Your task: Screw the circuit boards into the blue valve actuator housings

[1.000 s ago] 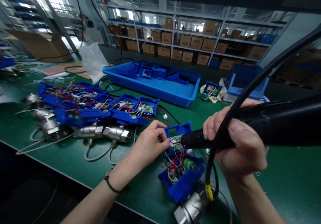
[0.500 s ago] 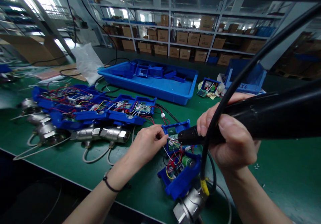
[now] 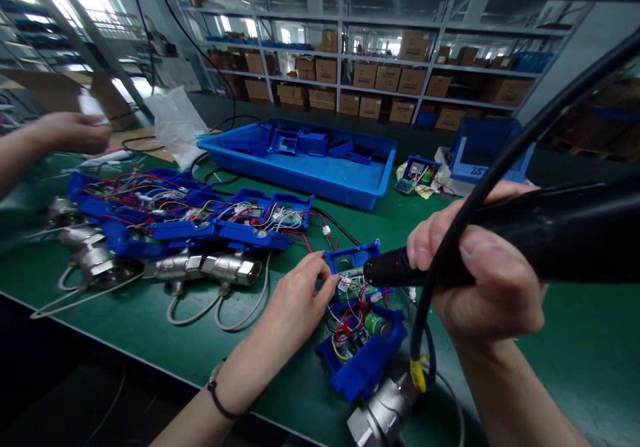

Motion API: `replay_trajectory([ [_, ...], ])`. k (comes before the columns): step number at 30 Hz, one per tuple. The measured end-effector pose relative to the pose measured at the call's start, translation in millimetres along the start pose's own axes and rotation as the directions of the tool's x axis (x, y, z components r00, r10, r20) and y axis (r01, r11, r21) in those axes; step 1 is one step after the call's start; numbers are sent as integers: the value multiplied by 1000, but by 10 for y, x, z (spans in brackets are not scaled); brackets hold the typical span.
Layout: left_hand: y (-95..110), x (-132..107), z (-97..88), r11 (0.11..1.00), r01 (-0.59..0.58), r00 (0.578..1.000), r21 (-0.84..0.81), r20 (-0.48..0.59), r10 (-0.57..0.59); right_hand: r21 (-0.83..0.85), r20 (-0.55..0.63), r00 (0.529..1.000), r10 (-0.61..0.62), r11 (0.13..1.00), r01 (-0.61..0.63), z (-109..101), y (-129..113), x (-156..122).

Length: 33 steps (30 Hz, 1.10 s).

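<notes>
My right hand point(image 3: 485, 273) is wrapped round a black electric screwdriver point(image 3: 565, 233). Its narrow nose points left, with the tip at the green circuit board point(image 3: 356, 289) inside a blue plastic cover point(image 3: 356, 255). The thumb and fingers of my left hand point(image 3: 303, 290) close on the cover's left edge, by the board. Red, white and yellow wires run from the board into an open blue housing point(image 3: 373, 360) with a green cylindrical cell point(image 3: 379, 324). Under the housing lies a metal valve body point(image 3: 383, 410), partly behind the screwdriver's cable point(image 3: 425, 293).
Several wired blue housings on metal valves point(image 3: 233, 268) lie to the left. Behind them stands a blue tray point(image 3: 295, 173) with loose blue parts. Another person's hand point(image 3: 75, 132) holds something white at far left. A blue bin point(image 3: 487, 153) stands at the back right.
The screwdriver and my right hand have shifted slightly right. My left hand stays at the cover, its fingers a little more extended. Another person's hand has come in from the left.
</notes>
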<state>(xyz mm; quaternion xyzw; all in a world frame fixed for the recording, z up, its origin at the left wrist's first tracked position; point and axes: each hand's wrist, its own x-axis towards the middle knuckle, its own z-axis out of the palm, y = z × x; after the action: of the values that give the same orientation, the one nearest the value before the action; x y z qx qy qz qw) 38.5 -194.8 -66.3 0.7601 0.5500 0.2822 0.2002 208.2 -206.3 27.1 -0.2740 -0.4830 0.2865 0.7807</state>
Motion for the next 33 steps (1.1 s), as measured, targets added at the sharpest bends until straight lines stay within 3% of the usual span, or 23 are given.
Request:
replay_trajectory([
  [5,93,-258,156,998,58,997,27,-46,-57,35,-4,994,-113,993,113,-59,-43,126],
  [9,85,-344,222,994,25,1000,104,-11,-24,24,-15,990,-139,990,140,-98,-49,187],
  [11,70,-340,217,999,4,1000,53,-3,-4,37,-11,989,-150,988,150,-100,-75,199],
  [13,58,-313,209,994,61,997,-94,-41,-65,59,-8,989,-146,988,146,-94,-117,194],
  [16,31,-225,221,864,252,947,-435,-74,-314,82,-16,994,-108,991,109,-86,-173,168],
  [19,8,-100,249,662,356,889,-660,21,-457,88,-38,995,-96,991,99,-89,-186,146],
  [24,92,58,219,577,434,886,-692,214,-410,76,-34,992,-121,989,123,-89,-173,156],
  [28,157,100,217,374,486,859,-790,353,-370,94,-40,993,-108,989,112,-69,-167,174],
  [30,140,107,261,329,476,864,-816,363,-350,107,-56,994,-94,989,100,-64,-161,172],
  [33,69,110,369,389,381,910,-839,265,-320,118,-51,995,-83,989,88,-60,-155,159],
])
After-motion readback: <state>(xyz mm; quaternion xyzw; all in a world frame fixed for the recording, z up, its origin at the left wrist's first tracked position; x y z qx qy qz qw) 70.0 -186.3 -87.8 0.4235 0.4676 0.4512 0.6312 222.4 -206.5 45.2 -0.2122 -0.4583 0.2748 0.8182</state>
